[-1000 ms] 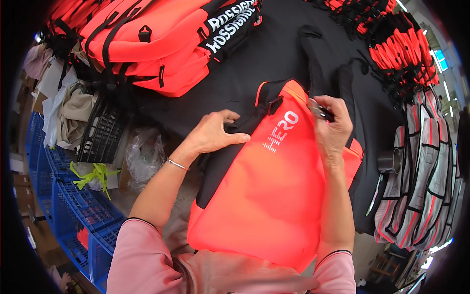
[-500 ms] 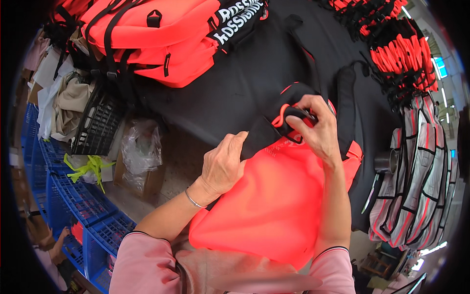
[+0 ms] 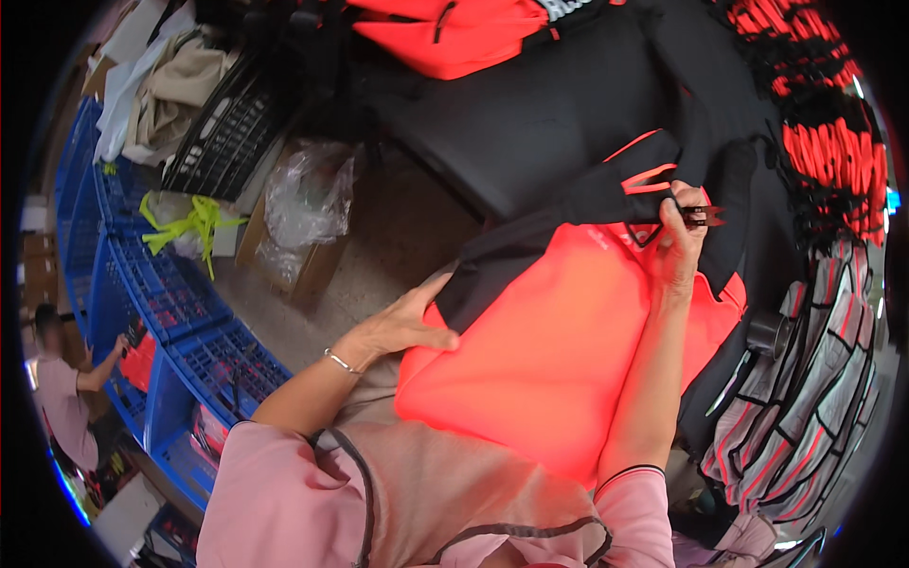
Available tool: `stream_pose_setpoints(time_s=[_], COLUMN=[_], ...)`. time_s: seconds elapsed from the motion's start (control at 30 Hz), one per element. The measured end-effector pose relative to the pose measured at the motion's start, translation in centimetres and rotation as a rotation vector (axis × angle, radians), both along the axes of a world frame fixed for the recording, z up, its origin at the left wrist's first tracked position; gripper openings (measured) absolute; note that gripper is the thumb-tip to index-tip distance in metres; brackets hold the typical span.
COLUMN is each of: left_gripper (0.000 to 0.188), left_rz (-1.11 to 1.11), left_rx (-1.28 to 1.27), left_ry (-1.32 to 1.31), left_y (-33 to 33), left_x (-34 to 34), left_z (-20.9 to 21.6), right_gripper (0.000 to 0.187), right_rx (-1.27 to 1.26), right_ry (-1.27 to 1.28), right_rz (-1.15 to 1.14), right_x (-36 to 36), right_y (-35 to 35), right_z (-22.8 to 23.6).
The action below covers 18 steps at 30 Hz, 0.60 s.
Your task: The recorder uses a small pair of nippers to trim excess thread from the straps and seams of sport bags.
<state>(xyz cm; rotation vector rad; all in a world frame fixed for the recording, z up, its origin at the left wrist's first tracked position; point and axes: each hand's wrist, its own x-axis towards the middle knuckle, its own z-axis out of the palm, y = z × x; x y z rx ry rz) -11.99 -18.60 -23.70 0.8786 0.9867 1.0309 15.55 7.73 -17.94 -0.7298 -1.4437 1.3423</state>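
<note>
A bright orange and black backpack (image 3: 540, 350) lies across my lap and the near edge of the black work surface. My left hand (image 3: 412, 320) grips its black side edge, thumb on top and the other fingers partly hidden beneath. At the bag's upper right, my right hand (image 3: 680, 241) pinches a dark pronged piece that looks like a buckle (image 3: 703, 217). Beside those fingers are an orange-edged opening and a thin black loop (image 3: 644, 234). A black strap (image 3: 734, 189) runs just right of the right hand.
More orange bags (image 3: 454, 38) lie on the black work surface (image 3: 530, 123). Grey strap panels (image 3: 795, 398) and orange-black bundles (image 3: 824, 170) hang at the right. Left are blue crates (image 3: 170, 293), a black basket (image 3: 222, 133), and a box with clear plastic (image 3: 308, 204). Another person (image 3: 66, 398) is at far left.
The backpack sits turned, its top further right. My left hand has moved down along its edge. My right hand has moved right, and the pronged piece now shows beyond its fingers.
</note>
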Motion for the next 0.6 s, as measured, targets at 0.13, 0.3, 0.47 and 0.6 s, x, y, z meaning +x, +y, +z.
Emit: stream_pose_setpoints(time_s=[0.13, 0.3, 0.47, 0.6], left_gripper=[0.082, 0.076, 0.067, 0.062], left_rz=[0.125, 0.255, 0.307, 0.386], left_rx=[-0.066, 0.112, 0.069, 0.293], left_ry=[0.007, 0.398, 0.479, 0.644], left_y=[0.6, -0.6, -0.9, -1.0], left_x=[0.8, 2.3, 3.3, 4.0], left_z=[4.1, 5.0, 4.7, 3.2], right_gripper=[0.025, 0.016, 0.015, 0.015], right_rx=[-0.068, -0.044, -0.032, -0.033], right_ry=[0.008, -0.080, -0.170, -0.195], right_rz=[-0.092, -0.186, -0.233, -0.232], right_x=[-1.8, -2.4, -2.7, -2.5], right_y=[0.3, 1.8, 2.7, 3.0], right_z=[-0.1, -0.6, -1.0, -0.9])
